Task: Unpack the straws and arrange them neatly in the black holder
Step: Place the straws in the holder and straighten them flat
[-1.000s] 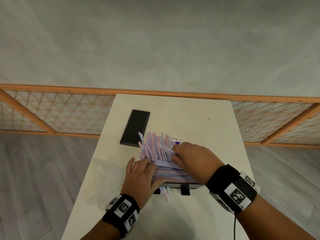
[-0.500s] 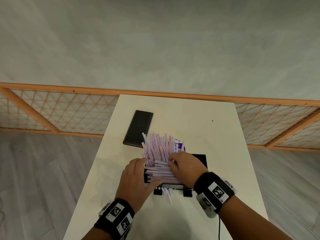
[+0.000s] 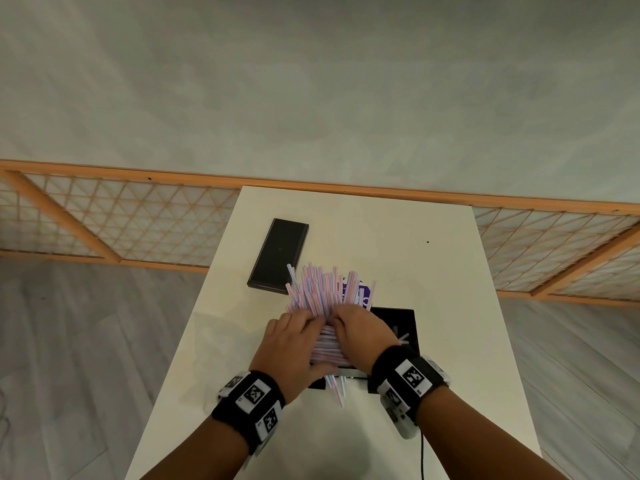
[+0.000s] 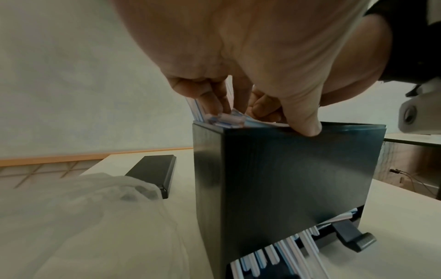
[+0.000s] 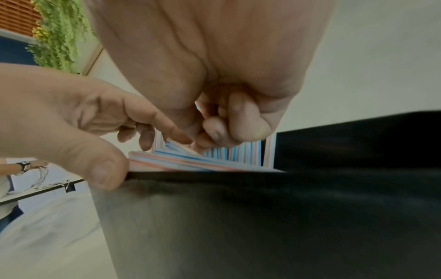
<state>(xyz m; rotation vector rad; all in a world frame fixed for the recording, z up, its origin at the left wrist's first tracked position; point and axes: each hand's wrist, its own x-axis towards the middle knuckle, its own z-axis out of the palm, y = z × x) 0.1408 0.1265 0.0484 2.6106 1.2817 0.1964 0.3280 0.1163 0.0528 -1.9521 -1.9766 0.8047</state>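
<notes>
A thick bundle of pink, blue and white straws [image 3: 323, 292] fans out of the black holder [image 3: 398, 322] in the middle of the table. My left hand [image 3: 304, 327] and right hand [image 3: 341, 322] meet on top of the bundle. The left thumb [image 4: 306, 122] presses on the holder's front wall [image 4: 286, 179] while its fingers [image 4: 212, 98] curl into the straws. In the right wrist view my right fingers [image 5: 229, 130] are curled around straws [image 5: 203, 162] at the holder's rim. Several straw ends [image 4: 274, 251] poke out of the slot at the holder's base.
A flat black lid [image 3: 278, 259] lies on the cream table [image 3: 433, 271] behind and left of the holder. A clear plastic bag [image 4: 71, 207] lies left of the holder. A purple label [image 3: 363, 292] shows behind the straws. A wooden lattice fence [image 3: 121, 223] stands beyond the table.
Both hands have slid toward each other and now meet over the bundle. The right hand drew back to the left, which uncovers the holder's right side.
</notes>
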